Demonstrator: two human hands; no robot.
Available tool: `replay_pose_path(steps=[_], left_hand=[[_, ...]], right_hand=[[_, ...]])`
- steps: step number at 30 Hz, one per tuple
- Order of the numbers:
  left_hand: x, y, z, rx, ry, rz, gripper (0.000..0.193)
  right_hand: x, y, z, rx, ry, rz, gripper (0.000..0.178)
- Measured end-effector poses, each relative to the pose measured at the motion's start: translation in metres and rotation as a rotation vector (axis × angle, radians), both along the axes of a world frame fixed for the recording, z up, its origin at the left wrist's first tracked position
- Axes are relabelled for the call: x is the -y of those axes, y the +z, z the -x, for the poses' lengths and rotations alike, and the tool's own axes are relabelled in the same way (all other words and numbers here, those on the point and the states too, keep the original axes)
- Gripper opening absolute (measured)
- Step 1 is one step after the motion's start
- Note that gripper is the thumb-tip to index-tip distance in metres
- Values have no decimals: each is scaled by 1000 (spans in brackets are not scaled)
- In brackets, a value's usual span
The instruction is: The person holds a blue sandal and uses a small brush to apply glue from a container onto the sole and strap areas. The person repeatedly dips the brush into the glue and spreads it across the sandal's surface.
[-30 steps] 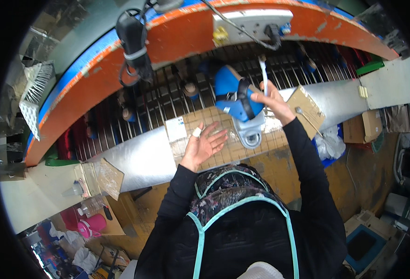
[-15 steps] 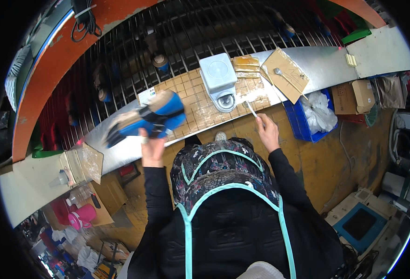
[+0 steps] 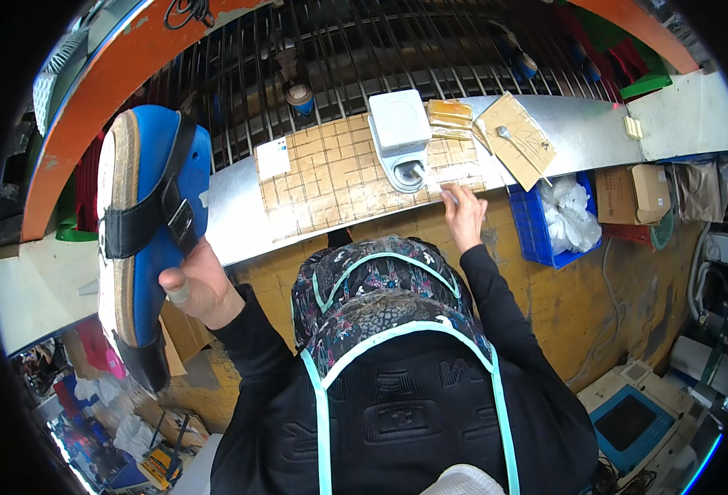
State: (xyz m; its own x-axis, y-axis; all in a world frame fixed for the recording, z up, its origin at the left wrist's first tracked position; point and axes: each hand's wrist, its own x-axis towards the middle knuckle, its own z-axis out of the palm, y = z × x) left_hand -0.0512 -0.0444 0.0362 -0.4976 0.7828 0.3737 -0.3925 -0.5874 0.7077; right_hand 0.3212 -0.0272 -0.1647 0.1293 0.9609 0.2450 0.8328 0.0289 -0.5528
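My left hand (image 3: 203,289) grips a sandal (image 3: 151,206), raised upright at the left. The sandal has a blue footbed, black straps with a buckle, and a tan layered sole edge. My thumb, with a pale wrap round it, presses against its side. At the table's front edge, my right hand (image 3: 465,216) has its fingers bent and drawn together beside a white plastic dispenser (image 3: 401,124) with a round cup in front. Whatever is between those fingertips is too small to make out.
Cardboard with a dark grid (image 3: 319,177) covers part of the metal table. Amber blocks (image 3: 451,115) and a brush on a cardboard piece (image 3: 529,157) lie right of the dispenser. Behind runs a rod conveyor (image 3: 331,66) carrying shoes. A blue crate (image 3: 537,235) holds clear bags.
The sandal has come closer and left, turning from lying over the table to upright. My right hand has moved slightly left and up; the slim white stick it held no longer shows clearly.
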Motion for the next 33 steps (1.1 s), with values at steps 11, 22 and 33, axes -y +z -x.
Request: replay_pose_path(steps=[11,22,33], left_hand=[[-3,-18,-17,-198,231,-49,74],[-10,-16,-33,-504,436,-64,47],[-42,-60,-97,-813,287,-70,63]], right_hand=[[-31,3,5,382,84,-100,7],[-25,8,-11,-82,-74,386,24],[-16,55,-12,-207,-17,185,10]])
